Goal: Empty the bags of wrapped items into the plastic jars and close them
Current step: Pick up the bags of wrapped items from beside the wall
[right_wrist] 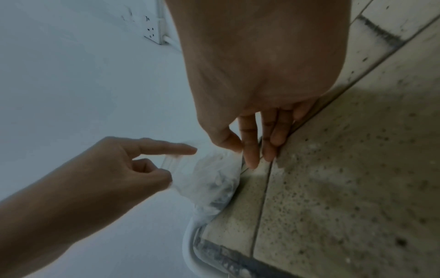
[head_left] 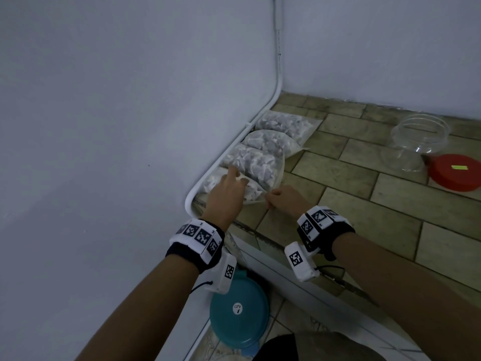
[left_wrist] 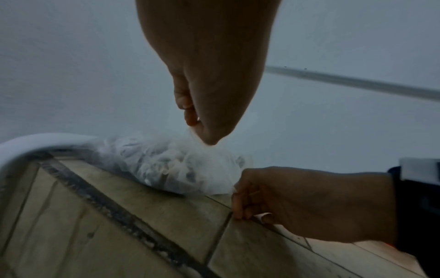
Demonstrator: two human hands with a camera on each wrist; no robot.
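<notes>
Several clear bags of wrapped items lie in a row along the wall; the nearest bag point(head_left: 253, 192) point(left_wrist: 161, 165) point(right_wrist: 209, 180) is under both hands. My left hand point(head_left: 236, 177) point(left_wrist: 202, 131) point(right_wrist: 176, 161) reaches over it and pinches the thin film at its top. My right hand point(head_left: 269, 198) point(left_wrist: 238, 199) point(right_wrist: 243, 150) pinches the bag's near corner between thumb and forefinger, low against the floor tiles. An open clear plastic jar point(head_left: 419, 136) stands at the far right, with its red lid point(head_left: 455, 171) lying flat beside it.
A white pipe point(head_left: 278, 74) runs down the wall corner and along the floor behind the bags. A teal lid point(head_left: 239, 311) lies near my left forearm. Brown floor tiles point(head_left: 364, 204) stretch between the bags and the jar.
</notes>
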